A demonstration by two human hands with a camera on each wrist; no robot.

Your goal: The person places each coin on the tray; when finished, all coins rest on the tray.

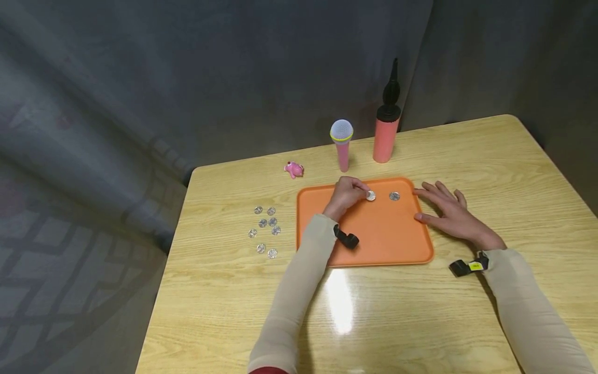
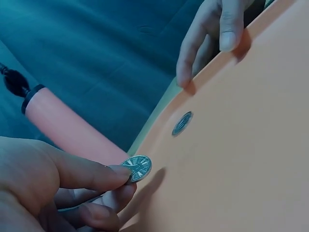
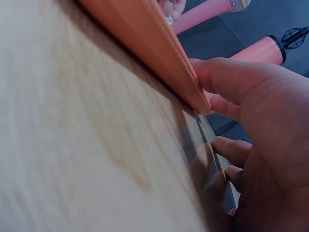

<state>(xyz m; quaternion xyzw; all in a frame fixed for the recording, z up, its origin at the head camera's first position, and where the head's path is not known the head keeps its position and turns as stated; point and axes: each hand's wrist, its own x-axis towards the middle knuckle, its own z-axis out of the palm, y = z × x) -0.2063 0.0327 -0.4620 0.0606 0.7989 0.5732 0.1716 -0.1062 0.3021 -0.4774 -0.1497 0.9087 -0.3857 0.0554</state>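
Between thumb and forefinger, my left hand (image 1: 347,196) pinches a silver coin (image 2: 139,167) just above the orange tray (image 1: 374,234). A second coin (image 1: 394,196) lies flat in the tray near its far right corner. My right hand (image 1: 450,214) rests at the tray's right edge, its fingers spread and its thumb and forefinger touching the rim. In the right wrist view the other fingers of that hand (image 3: 275,106) reach out beyond the tray. Several more coins (image 1: 263,223) lie loose on the table to the left of the tray.
Behind the tray a pink toy microphone (image 1: 343,153) and a pink hand pump (image 1: 385,140) with a black nozzle stand upright. A small pink figure (image 1: 294,169) sits left of them. A dark curtain (image 1: 280,78) hangs behind the wooden table (image 1: 224,311).
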